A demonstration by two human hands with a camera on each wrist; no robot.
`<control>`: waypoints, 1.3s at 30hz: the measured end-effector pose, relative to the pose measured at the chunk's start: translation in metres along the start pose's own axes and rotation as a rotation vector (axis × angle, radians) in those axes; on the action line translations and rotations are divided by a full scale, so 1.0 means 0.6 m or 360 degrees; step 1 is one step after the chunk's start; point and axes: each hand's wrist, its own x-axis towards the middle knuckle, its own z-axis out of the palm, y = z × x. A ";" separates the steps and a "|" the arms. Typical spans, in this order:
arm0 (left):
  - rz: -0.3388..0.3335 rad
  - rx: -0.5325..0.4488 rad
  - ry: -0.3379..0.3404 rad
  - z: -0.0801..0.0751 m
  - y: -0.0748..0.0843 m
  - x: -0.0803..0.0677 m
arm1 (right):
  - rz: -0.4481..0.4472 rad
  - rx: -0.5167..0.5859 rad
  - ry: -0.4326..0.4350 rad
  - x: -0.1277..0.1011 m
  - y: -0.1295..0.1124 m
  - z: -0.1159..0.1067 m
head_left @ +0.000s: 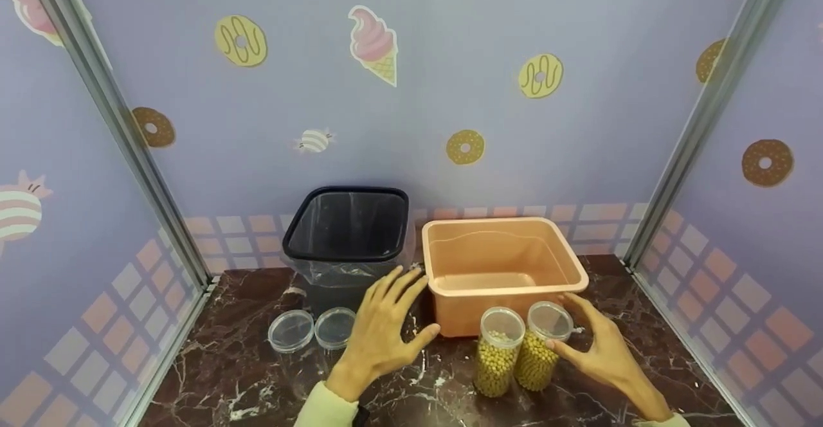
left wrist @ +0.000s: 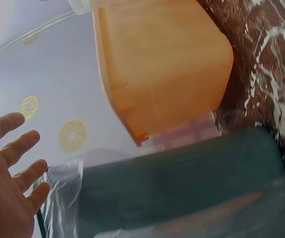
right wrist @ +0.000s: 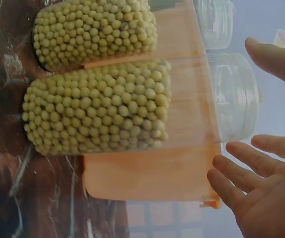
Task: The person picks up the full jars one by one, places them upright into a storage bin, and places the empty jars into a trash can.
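Observation:
Two clear lidded jars partly filled with round yellowish beans, a left jar (head_left: pixel 496 356) and a right jar (head_left: pixel 540 350), stand upright before an orange basin (head_left: pixel 450 311). My right hand (head_left: pixel 604 350) is beside the right jar, thumb and fingers spread either side of its clear lid (right wrist: pixel 237 96); the right wrist view shows a gap between fingers and lid. Fingers spread, my left hand (head_left: pixel 382 330) hovers between the dark bin (head_left: pixel 334 292) and the basin, holding nothing. Two clear jars with lids, one (head_left: pixel 291 332) and another (head_left: pixel 334 324), stand left of it, the latter partly hidden.
A clear plastic liner (left wrist: pixel 65 193) hangs over the dark bin's rim. Bin and basin stand near the back wall (head_left: pixel 424 92). Metal posts mark the corners, with side walls left and right. The tabletop (head_left: pixel 218 350) is dark red marble-patterned.

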 end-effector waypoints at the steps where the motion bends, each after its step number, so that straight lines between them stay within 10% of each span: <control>1: 0.0007 -0.0002 0.0002 0.005 0.001 0.002 | 0.0009 0.0029 -0.0004 -0.001 0.001 0.003; 39: -0.0124 -0.0179 -0.0290 0.141 0.003 0.026 | 0.0392 0.0510 -0.0065 0.005 0.026 0.033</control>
